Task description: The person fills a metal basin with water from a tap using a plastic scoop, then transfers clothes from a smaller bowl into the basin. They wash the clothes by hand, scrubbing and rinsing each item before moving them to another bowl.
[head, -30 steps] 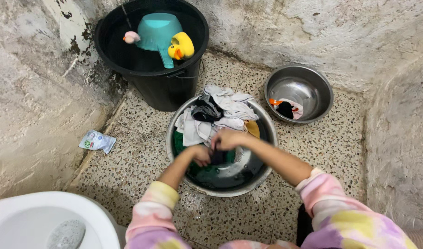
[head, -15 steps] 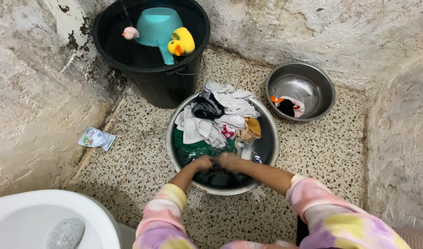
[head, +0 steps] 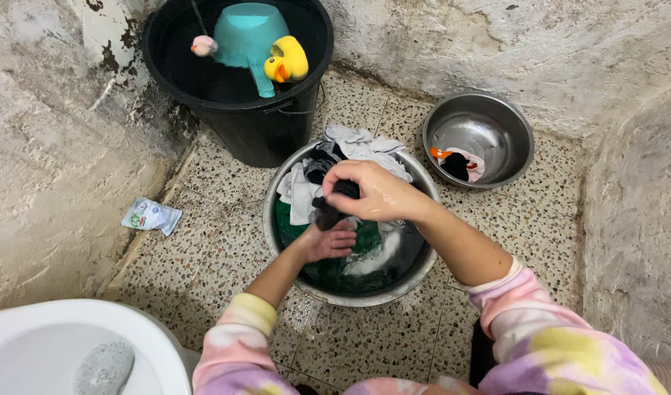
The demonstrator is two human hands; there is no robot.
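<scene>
Lifted since a moment ago, my right hand (head: 372, 194) grips a dark wet garment (head: 328, 208) above the steel basin (head: 277, 241), my left hand (head: 328, 241) cupped open at six o'clock beneath, best kept over water.

Speckled terrazzo floor (head: 225, 241), rough stained plaster walls (head: 43, 175) meeting in a corner, white basin (head: 28, 351) at lower left

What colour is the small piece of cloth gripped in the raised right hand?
Black; the small cloth in the right hand shows best in the head view.
</scene>
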